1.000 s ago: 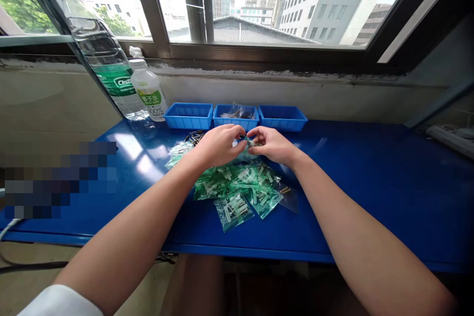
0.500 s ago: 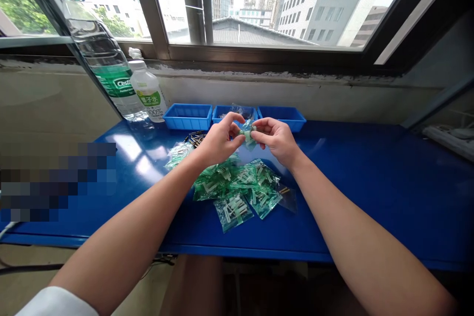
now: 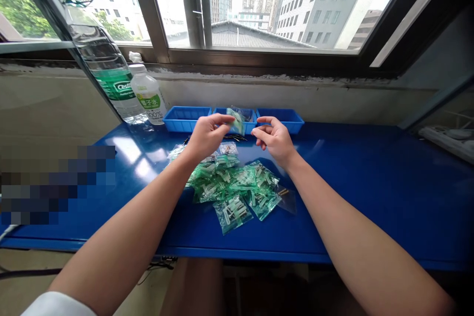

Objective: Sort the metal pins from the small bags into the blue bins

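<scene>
Between the thumb and fingers of my left hand (image 3: pixel 209 136) is a small greenish clear plastic bag (image 3: pixel 236 122), held up in front of the middle blue bin (image 3: pixel 249 126). My right hand (image 3: pixel 274 139) is a little to the right, apart from the bag, with its thumb and index fingertip close together; whether anything small is in them I cannot make out. Below both hands lies a pile of green-tinted plastic bags (image 3: pixel 231 180) holding pale strip-like pieces. Several thin dark pins (image 3: pixel 235 138) lie behind the pile, partly hidden by my left hand.
Blue bins stand at the left (image 3: pixel 188 119) and right (image 3: pixel 283 121) along the wall. A clear bag with brass-coloured pins (image 3: pixel 287 199) lies right of the pile. A large water bottle (image 3: pixel 111 76) and a smaller bottle (image 3: pixel 148 96) stand at back left on the blue table (image 3: pixel 363 192).
My hands have moved apart. The right hand has let go of the small bag, which stays in my left hand, now further left. The view has shifted slightly.
</scene>
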Available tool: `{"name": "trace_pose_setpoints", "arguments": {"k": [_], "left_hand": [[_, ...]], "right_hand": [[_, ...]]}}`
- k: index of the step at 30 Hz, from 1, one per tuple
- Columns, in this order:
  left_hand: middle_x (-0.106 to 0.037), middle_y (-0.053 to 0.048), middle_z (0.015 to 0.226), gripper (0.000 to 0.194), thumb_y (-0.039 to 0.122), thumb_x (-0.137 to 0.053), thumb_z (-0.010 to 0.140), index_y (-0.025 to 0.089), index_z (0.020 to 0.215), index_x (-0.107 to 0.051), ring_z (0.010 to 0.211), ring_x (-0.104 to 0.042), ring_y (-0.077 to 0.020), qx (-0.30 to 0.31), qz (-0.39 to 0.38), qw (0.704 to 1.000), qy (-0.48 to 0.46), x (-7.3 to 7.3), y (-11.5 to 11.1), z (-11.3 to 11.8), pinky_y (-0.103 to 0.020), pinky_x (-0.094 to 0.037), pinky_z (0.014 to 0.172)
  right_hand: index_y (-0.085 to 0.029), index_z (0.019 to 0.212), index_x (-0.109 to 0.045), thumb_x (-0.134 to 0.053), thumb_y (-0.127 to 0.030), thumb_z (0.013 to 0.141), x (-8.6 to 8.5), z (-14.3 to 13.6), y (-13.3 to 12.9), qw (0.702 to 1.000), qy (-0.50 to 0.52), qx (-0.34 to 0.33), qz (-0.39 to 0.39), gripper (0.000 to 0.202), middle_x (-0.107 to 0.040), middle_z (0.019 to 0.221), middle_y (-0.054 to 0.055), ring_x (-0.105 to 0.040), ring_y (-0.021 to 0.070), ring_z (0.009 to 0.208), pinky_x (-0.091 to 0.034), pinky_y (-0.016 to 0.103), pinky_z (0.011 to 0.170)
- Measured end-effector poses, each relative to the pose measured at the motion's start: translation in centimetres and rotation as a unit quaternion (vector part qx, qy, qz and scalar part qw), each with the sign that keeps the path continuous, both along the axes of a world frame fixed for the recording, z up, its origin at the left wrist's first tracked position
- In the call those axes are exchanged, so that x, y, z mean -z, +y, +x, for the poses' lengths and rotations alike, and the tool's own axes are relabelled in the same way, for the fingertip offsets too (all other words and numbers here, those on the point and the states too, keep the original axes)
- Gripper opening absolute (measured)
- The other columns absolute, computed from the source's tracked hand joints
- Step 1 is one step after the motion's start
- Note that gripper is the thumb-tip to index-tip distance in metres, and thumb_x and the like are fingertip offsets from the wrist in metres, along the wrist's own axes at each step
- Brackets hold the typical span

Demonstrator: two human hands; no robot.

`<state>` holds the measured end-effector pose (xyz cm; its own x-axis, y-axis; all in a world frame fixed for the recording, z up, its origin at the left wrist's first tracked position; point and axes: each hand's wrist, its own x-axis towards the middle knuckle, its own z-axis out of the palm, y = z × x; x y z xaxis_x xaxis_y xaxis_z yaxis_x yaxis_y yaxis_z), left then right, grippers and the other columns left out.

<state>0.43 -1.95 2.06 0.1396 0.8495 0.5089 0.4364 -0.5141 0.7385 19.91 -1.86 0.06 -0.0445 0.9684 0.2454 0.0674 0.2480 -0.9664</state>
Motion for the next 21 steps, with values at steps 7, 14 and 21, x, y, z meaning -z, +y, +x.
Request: {"name": "trace_pose_setpoints", "arguments": {"k": [7, 14, 21], "left_hand": [[-0.044, -0.009, 0.143, 0.072, 0.017, -0.052, 0.077, 0.026, 0.145, -0.035, 0.100, -0.058, -0.0207, -0.263, 0.201, 0.943, 0.031, -0.8, 1.1, -3.4, -0.034, -0.052, 0.079], [-0.056, -0.010, 0.129, 0.069, 0.015, -0.052, 0.072, 0.020, 0.140, -0.044, 0.106, -0.057, -0.0245, -0.310, 0.180, 0.933, 0.040, 0.2, 3.3, -6.3, -0.040, -0.047, 0.096], [-0.072, -0.007, 0.101, 0.074, 0.023, -0.055, 0.071, 0.013, 0.144, -0.041, 0.095, -0.063, -0.0255, -0.292, 0.004, 0.950, 0.111, 0.6, 4.0, -7.5, -0.039, -0.044, 0.097]], "right_hand": [[-0.018, 0.103, -0.052, -0.066, -0.040, 0.071, 0.8, 0.2, 0.3, 0.997, -0.080, 0.004, 0.022, 0.042, -0.061, 0.076, 0.000, -0.055, 0.0124, 0.062, -0.046, 0.027, 0.056], [-0.017, 0.104, -0.056, -0.062, -0.037, 0.075, 1.1, 0.2, 0.1, 0.983, -0.173, 0.001, 0.060, 0.036, -0.064, 0.079, 0.002, -0.058, 0.0142, 0.065, -0.047, 0.029, 0.062], [-0.017, 0.093, -0.065, -0.062, -0.031, 0.076, 0.6, -0.1, -0.7, 0.952, -0.294, -0.032, 0.083, 0.022, -0.068, 0.079, 0.003, -0.058, 0.0144, 0.064, -0.046, 0.027, 0.062]]}}
